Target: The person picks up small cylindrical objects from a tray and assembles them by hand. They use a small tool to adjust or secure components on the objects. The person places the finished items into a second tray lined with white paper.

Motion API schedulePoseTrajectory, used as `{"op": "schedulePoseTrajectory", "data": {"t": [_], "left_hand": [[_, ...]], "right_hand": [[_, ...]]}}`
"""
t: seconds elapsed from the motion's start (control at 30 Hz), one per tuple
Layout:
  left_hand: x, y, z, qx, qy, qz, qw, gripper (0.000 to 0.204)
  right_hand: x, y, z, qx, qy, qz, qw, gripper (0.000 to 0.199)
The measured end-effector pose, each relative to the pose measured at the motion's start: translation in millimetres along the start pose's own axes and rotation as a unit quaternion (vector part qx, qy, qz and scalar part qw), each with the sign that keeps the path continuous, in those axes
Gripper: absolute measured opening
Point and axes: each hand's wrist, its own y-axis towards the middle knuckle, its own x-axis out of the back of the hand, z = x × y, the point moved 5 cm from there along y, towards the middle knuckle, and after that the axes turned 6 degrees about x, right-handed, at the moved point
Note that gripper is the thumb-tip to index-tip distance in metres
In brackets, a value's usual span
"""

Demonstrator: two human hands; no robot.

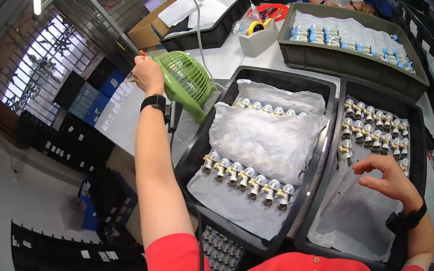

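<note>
Along the left side of the white surface (121,115), the left grip (148,76) is at the green fan (185,77), just beside a small orange tip (142,53); I cannot tell whether its fingers close on either. Over the right tray (417,132), the right grip (386,175) hangs loosely curled, thumb apart from the fingers, apparently holding nothing, near the closest small figures (368,135). Those figures sit in rows toward that tray's far end, with bare paper (351,222) at its near end. More figures line the middle tray (289,77), where a crumpled white sheet (267,139) parts the rows, probably so that pieces do not rub together. Such even rows likely make them easy to count and pick up singly.
</note>
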Motion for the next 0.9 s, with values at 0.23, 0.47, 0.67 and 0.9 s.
{"op": "schedulePoseTrajectory", "data": {"t": [0.23,0.47,0.67,0.9], "left_hand": [[-35.7,-20.2,-55.7,-0.046,-0.014,-0.014,0.999,0.021],[-61.2,-13.3,-62.2,-0.042,-0.004,-0.051,0.998,0.019],[-95.3,-11.3,-77.1,0.054,-0.069,-0.097,0.991,0.017],[-95.7,-18.9,-82.3,0.036,-0.155,-0.078,0.984,0.026]], "right_hand": [[4.3,0.2,-12.9,-0.026,0.004,-0.011,1.0,0.028],[1.9,4.6,-20.5,-0.046,0.007,0.002,0.999,0.028],[-1.4,7.3,-29.4,-0.063,0.015,0.019,0.998,0.03],[0.5,5.6,-29.4,-0.077,0.01,0.015,0.997,0.031]]}}
